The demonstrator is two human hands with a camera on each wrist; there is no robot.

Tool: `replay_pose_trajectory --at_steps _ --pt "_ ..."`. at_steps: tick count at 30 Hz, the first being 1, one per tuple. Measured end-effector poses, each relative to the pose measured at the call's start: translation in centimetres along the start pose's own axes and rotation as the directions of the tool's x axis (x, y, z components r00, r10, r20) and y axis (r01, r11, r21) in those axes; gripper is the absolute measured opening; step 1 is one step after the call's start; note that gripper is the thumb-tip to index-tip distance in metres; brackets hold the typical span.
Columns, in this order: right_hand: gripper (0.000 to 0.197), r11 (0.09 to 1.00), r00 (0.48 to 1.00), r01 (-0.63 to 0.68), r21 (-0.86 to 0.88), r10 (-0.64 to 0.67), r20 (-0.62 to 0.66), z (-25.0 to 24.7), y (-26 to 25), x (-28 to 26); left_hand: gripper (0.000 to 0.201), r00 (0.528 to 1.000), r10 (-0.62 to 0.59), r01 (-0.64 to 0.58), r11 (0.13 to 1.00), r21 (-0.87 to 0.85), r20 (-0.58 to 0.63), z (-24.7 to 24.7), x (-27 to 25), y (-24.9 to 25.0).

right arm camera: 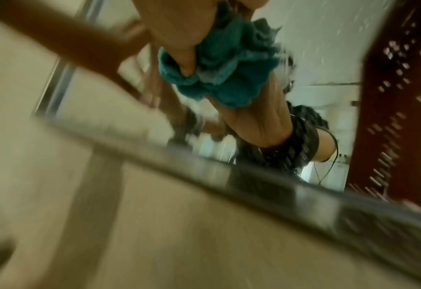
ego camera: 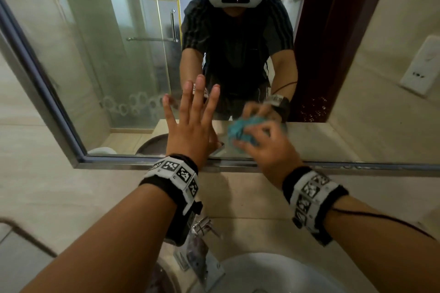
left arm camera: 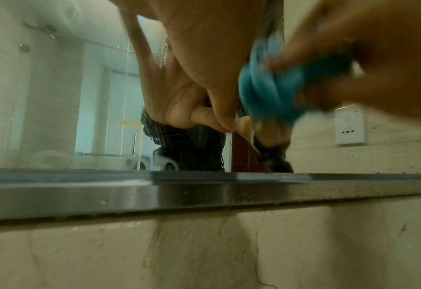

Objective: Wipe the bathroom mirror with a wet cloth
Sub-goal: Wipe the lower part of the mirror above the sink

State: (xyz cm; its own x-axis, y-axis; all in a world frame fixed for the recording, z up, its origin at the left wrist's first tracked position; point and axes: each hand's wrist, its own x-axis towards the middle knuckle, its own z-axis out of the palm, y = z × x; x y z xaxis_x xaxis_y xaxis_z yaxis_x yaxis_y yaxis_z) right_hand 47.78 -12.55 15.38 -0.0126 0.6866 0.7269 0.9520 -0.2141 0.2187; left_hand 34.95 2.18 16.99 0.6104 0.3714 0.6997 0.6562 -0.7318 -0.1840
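Note:
The wall mirror (ego camera: 100,59) has a metal frame (ego camera: 333,167) along its bottom edge. My left hand (ego camera: 190,123) lies flat on the lower glass, fingers straight and spread. Just to its right my right hand (ego camera: 264,147) grips a bunched teal cloth (ego camera: 242,129) and presses it to the glass near the bottom edge. In the left wrist view the cloth (left arm camera: 271,91) is blurred beside my left thumb. The right wrist view shows the cloth (right arm camera: 224,70) wadded under my fingers against the mirror, doubled by its reflection.
A white basin (ego camera: 269,273) and a chrome tap (ego camera: 204,226) sit below my arms. Beige tiled wall (ego camera: 59,197) runs under the mirror frame (left arm camera: 179,195). A white wall socket (ego camera: 421,66) is on the right wall. The mirror reflects a glass shower door and a dark red door.

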Motion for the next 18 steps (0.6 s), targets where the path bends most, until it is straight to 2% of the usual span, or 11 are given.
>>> replay_pose_trajectory --at_steps 2,3,6,8,10,11,13,15,16,18 --pt "0.041 0.985 0.980 0.167 -0.042 -0.161 0.118 0.3 -0.2 -2.3 0.138 1.000 0.003 -0.003 1.000 -0.002 0.025 -0.2 0.0 -0.1" --pt "0.042 0.982 0.976 0.182 -0.060 -0.173 0.130 0.0 0.2 -2.2 0.139 0.999 0.003 -0.003 1.000 -0.004 0.036 -0.3 -0.1 -0.1" --pt "0.045 1.000 0.999 0.022 -0.014 -0.022 -0.031 -2.0 0.3 2.1 0.139 0.998 0.000 0.002 1.000 -0.022 0.070 -0.8 -0.1 0.1" --pt "0.048 0.992 0.982 -0.127 -0.003 0.125 -0.144 -3.0 0.2 5.0 0.139 0.996 0.001 0.002 0.999 -0.035 0.089 -0.8 0.0 0.1" --pt "0.040 0.981 0.968 -0.191 0.018 0.191 -0.160 -2.0 -0.2 5.3 0.138 0.996 0.001 0.003 0.999 -0.040 0.093 -0.7 0.0 -0.1" --pt "0.036 0.986 0.979 -0.168 0.011 0.168 -0.112 -1.1 -0.3 4.2 0.137 0.996 0.005 0.000 0.999 -0.048 0.091 -0.6 0.0 -0.1" --pt "0.035 0.999 0.998 0.007 -0.042 -0.005 0.061 0.2 -0.8 1.0 0.133 0.996 0.009 -0.003 0.997 -0.074 0.086 -0.6 0.0 -0.1" --pt "0.048 0.975 0.962 0.204 -0.086 -0.184 0.201 0.0 -0.3 -0.9 0.134 0.996 0.007 0.000 0.997 -0.072 0.089 -0.8 0.0 0.0" --pt "0.050 0.971 0.956 0.222 -0.086 -0.199 0.217 -0.8 0.1 -0.4 0.135 0.996 0.005 0.002 0.998 -0.069 0.094 -0.8 0.0 0.0" --pt "0.042 0.984 0.982 0.162 -0.077 -0.153 0.114 -2.6 0.7 2.0 0.138 0.995 -0.001 0.009 0.997 -0.075 0.104 -0.7 0.1 0.1"
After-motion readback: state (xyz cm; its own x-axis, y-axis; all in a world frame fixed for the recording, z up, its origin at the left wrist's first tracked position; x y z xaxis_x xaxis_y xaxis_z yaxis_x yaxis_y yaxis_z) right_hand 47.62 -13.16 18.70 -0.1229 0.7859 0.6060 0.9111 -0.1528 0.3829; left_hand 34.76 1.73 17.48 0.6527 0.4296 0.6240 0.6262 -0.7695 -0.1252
